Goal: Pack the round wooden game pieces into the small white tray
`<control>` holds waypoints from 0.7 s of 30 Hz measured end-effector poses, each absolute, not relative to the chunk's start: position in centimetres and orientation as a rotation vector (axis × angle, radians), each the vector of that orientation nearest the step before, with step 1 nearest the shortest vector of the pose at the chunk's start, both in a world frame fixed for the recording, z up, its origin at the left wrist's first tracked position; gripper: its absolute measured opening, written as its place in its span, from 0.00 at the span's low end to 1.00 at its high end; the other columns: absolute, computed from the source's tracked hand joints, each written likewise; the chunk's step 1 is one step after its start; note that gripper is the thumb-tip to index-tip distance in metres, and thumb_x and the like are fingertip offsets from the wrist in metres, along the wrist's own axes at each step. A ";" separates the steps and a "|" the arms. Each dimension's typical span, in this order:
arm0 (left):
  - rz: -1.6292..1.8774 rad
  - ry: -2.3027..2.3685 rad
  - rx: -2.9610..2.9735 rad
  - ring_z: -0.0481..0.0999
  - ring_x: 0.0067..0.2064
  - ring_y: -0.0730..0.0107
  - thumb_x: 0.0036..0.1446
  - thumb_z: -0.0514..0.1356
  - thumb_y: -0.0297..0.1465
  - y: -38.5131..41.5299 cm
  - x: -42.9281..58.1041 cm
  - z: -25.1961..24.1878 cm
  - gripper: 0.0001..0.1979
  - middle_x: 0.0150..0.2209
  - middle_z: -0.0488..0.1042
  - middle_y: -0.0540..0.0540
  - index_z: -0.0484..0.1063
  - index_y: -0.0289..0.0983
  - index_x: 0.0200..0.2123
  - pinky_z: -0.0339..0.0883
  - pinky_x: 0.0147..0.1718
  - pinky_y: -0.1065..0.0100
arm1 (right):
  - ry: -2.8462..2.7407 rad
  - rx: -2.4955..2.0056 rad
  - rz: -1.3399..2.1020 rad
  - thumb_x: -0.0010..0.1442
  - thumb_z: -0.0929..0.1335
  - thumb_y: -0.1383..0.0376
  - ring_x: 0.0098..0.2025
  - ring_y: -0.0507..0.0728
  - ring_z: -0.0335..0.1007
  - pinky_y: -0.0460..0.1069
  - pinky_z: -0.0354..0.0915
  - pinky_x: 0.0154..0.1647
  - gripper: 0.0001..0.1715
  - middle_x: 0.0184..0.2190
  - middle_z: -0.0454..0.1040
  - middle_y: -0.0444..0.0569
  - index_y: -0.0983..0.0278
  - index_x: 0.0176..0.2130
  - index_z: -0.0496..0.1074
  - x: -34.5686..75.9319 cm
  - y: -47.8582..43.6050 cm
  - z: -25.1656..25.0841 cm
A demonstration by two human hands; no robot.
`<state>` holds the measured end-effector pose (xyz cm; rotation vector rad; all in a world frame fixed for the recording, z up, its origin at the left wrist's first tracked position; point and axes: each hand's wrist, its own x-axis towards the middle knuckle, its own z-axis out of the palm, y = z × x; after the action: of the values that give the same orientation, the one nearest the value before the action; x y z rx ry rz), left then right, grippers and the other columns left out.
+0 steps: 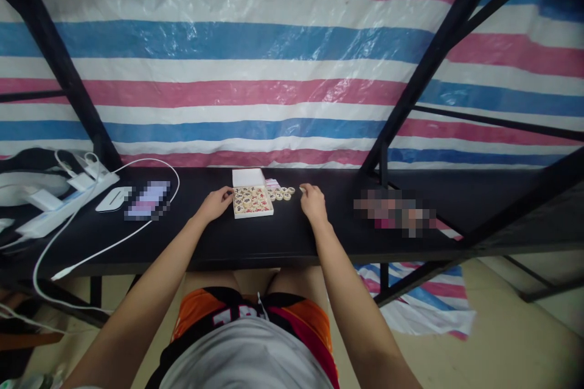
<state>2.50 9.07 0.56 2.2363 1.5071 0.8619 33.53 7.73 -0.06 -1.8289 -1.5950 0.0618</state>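
Left hand (214, 202), fingers curled, touches the left edge of the xiangqi box (253, 203) at frame centre; grip indeterminate. Right hand (314, 201) pinches one xiangqi piece (303, 188).

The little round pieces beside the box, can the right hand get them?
Probably yes. The right hand sits on the black table just right of the loose round pieces, and nothing lies between them. The box is on their other side.
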 end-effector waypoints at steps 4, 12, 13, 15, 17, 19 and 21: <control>0.856 1.503 2.242 0.70 0.28 0.69 0.57 0.51 0.39 9.0 2.5 0.7 0.17 0.28 0.73 0.49 0.71 0.38 0.43 0.61 0.31 0.69 | -1.659 -1.921 0.079 0.57 0.57 0.74 0.40 0.58 0.68 0.49 0.61 0.40 0.20 0.42 0.69 0.55 0.64 0.42 0.73 33.4 7.4 -0.1; 0.856 1.503 2.239 0.70 0.28 0.69 0.57 0.52 0.39 9.0 2.5 0.6 0.16 0.28 0.73 0.49 0.72 0.38 0.43 0.61 0.31 0.69 | -1.701 -1.978 0.015 0.57 0.64 0.66 0.39 0.58 0.68 0.48 0.60 0.36 0.12 0.39 0.70 0.53 0.63 0.42 0.70 33.0 7.3 -0.1; 0.862 1.500 2.240 0.70 0.28 0.69 0.57 0.52 0.39 9.0 2.5 0.6 0.16 0.27 0.73 0.49 0.72 0.38 0.43 0.61 0.31 0.70 | -1.709 -1.978 0.006 0.56 0.64 0.65 0.39 0.58 0.68 0.48 0.60 0.36 0.12 0.40 0.70 0.53 0.63 0.42 0.70 32.9 7.3 -0.1; 0.874 1.490 2.243 0.70 0.28 0.69 0.57 0.52 0.38 9.1 2.5 0.5 0.16 0.27 0.73 0.49 0.72 0.38 0.43 0.60 0.30 0.70 | -1.725 -1.978 -0.016 0.56 0.65 0.63 0.40 0.58 0.68 0.48 0.61 0.36 0.12 0.40 0.70 0.53 0.63 0.41 0.70 32.9 7.4 -0.2; 0.881 1.485 2.246 0.70 0.27 0.70 0.57 0.52 0.38 9.2 2.4 0.4 0.15 0.27 0.73 0.49 0.72 0.38 0.43 0.60 0.30 0.70 | -1.744 -1.976 -0.036 0.56 0.66 0.61 0.40 0.59 0.68 0.49 0.61 0.36 0.12 0.39 0.70 0.54 0.63 0.40 0.71 32.7 7.5 -0.3; 0.887 1.480 2.253 0.70 0.27 0.70 0.57 0.52 0.38 9.2 2.4 0.3 0.15 0.27 0.73 0.49 0.72 0.38 0.42 0.60 0.30 0.70 | -1.771 -1.969 -0.062 0.57 0.66 0.61 0.40 0.59 0.68 0.49 0.62 0.36 0.11 0.39 0.70 0.54 0.64 0.39 0.71 32.4 7.5 -0.4; 0.893 1.477 2.255 0.69 0.27 0.70 0.57 0.52 0.38 9.4 2.4 0.2 0.15 0.27 0.73 0.49 0.72 0.38 0.42 0.60 0.29 0.70 | -1.797 -1.962 -0.100 0.57 0.65 0.61 0.40 0.59 0.68 0.49 0.62 0.36 0.10 0.39 0.70 0.55 0.64 0.38 0.71 32.1 7.5 -0.4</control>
<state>2.41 9.36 0.17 2.2552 1.4774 0.8928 32.08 7.49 -0.43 -1.9622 -1.7968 -0.1000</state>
